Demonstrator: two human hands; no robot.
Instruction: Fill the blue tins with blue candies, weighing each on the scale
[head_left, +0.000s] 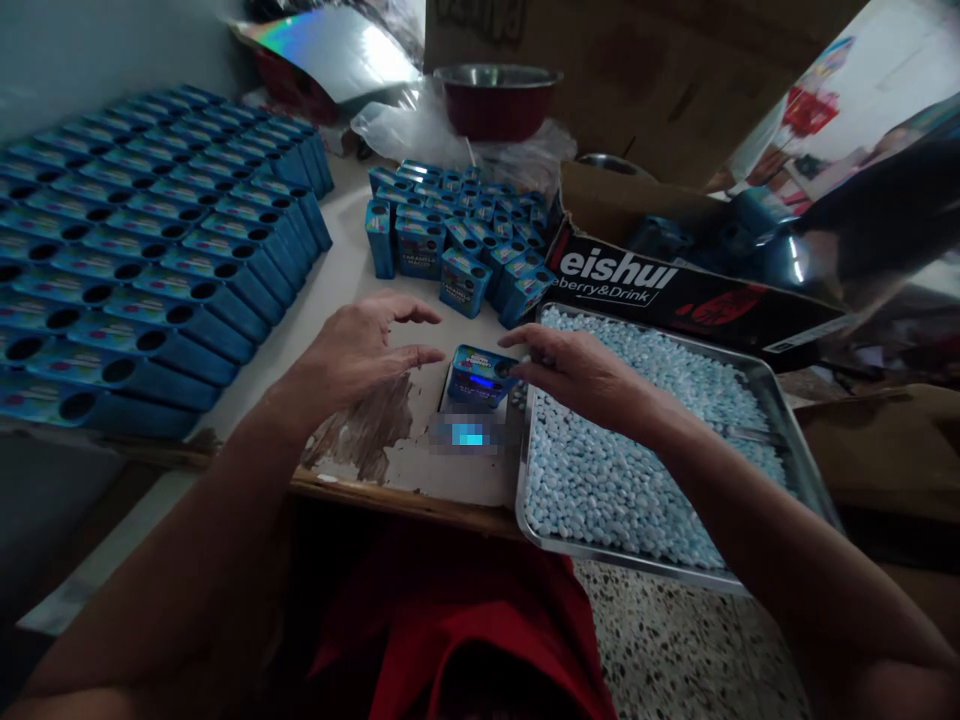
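Figure: head view, packing bench. At centre I see a small blue tin [481,374] lying flat on the worn tabletop [390,440], its round opening turned toward the tray. My right hand [581,375] rests over the tray's near-left corner, fingertips just touching the tin's right edge; whether they pinch anything I cannot tell. My left hand [360,350] hovers open just left of the tin, fingers spread, holding nothing.

Risks, as I judge them. The tin sits loose on the table, so a push from the right fingertips could slide or tip it. The metal tray [780,420], filled with pale blue pellets [637,470], overhangs the table's front edge; pressure from my right forearm could tilt it and spill pellets onto the speckled floor [675,640]. Pellets dropped near the small opening may miss it and scatter.

Surroundings. A cluster of upright tins [457,235] stands just behind the tin, close enough to be knocked by a forward reach. Rows of flat-laid tins [150,260] fill the left side, hemming in my left hand. A printed cardboard box [675,290] lies against the tray's far edge, with a red bowl [495,100] and plastic bags [405,125] beyond.
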